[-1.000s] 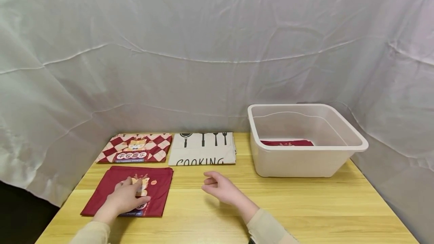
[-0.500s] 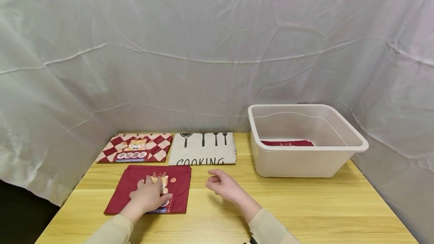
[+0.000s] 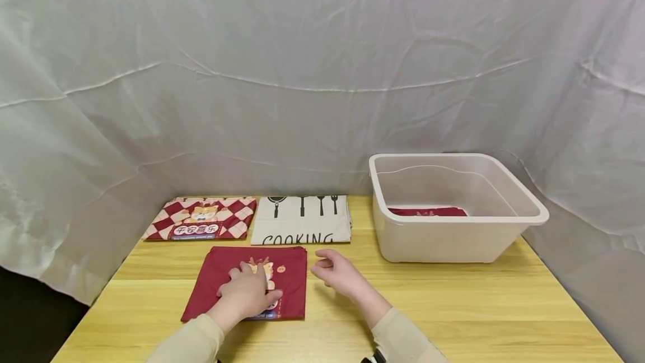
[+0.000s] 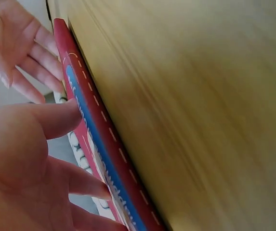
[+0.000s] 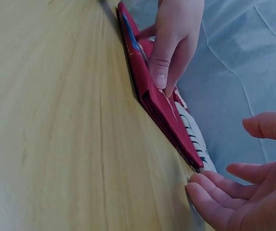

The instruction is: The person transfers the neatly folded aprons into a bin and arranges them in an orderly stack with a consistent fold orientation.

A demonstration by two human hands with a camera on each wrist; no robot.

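Now your left hand point(image 3: 248, 294), fingers flat, presses red cloth point(image 3: 287, 273) on table point(image 3: 453, 307); cloth has slid rightward, edge beside your right hand point(image 3: 339, 274), relaxed, holding nothing. Handover near.

The folded white cloth point(image 3: 301, 220) at the table's far edge reads "COOKING" in black capitals under utensil drawings.

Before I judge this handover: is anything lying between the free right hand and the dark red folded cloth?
Nothing visible. The right hand hovers open just right of the dark red folded cloth, with only bare table between; the left hand presses on the cloth.
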